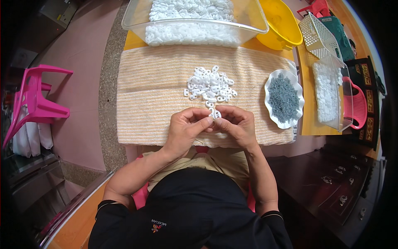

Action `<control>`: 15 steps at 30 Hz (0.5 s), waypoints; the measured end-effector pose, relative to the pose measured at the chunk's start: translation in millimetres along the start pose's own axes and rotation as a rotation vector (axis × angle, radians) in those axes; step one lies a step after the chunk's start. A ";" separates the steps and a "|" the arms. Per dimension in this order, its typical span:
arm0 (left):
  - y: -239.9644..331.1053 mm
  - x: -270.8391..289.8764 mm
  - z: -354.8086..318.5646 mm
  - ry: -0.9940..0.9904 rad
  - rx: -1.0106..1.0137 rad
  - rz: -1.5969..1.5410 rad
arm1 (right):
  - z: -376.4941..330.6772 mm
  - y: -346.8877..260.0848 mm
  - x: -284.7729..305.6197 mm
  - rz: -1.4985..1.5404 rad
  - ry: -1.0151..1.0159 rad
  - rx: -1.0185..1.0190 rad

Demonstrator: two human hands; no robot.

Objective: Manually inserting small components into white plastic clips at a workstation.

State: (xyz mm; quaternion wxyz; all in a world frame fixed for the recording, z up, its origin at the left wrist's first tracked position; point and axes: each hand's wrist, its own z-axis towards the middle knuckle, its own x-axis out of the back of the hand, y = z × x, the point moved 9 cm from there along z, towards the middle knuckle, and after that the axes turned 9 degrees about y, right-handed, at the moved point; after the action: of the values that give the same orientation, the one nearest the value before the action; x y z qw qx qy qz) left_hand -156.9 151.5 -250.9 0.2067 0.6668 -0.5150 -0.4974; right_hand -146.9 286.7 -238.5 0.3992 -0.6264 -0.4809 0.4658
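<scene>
Both hands, left hand (pixel 185 128) and right hand (pixel 236 126), pinch one small white plastic clip (pixel 215 113) with closed fingers near the towel's (pixel 145 95) front edge, seemingly mid-assembly; next needs precise fingertip alignment.

towel (pixel 157 95): pale orange and cream, fine stripes, centre of frame
clips (pixel 210 84): white, heap at centre
bin (pixel 137 18): clear, white pieces inside, top
bowl (pixel 286 29): yellow, upper right
dish (pixel 271 85): white, wavy rim, grey bits inside, right
basket (pixel 317 37): white lattice, upper right
chair (pixel 37 103): pink, left
shirt (pixel 195 216): black, bottom
</scene>
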 end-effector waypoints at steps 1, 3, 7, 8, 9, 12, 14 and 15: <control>-0.2 -0.6 -0.1 -0.007 0.001 -0.001 | -0.1 0.0 0.1 -0.001 0.004 0.000; -0.3 0.0 -0.1 -0.005 0.001 -0.001 | -0.2 1.0 -0.2 0.007 -0.002 -0.016; -2.5 0.8 -0.3 -0.017 0.000 -0.013 | -0.6 0.7 0.2 -0.014 -0.014 -0.018; -2.7 1.2 -0.1 -0.016 0.001 -0.013 | -0.6 0.2 0.4 -0.013 -0.014 -0.019; -3.4 1.7 0.2 -0.017 0.006 -0.005 | -0.6 -0.7 0.0 -0.026 -0.021 -0.013; -3.3 0.9 -0.1 -0.020 0.015 -0.001 | -0.5 -0.9 -0.9 -0.035 -0.029 -0.006; -3.4 0.5 -0.2 -0.021 0.019 -0.004 | -0.3 -0.2 -0.5 -0.031 -0.029 -0.006; -3.5 0.3 -0.1 -0.023 0.018 -0.004 | -0.2 0.7 0.1 -0.031 -0.030 -0.011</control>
State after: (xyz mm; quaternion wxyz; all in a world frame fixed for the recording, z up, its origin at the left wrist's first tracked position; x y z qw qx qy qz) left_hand -155.2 152.5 -253.7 0.1938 0.6638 -0.5204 -0.5010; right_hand -146.6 286.6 -239.1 0.3955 -0.6139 -0.4990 0.4665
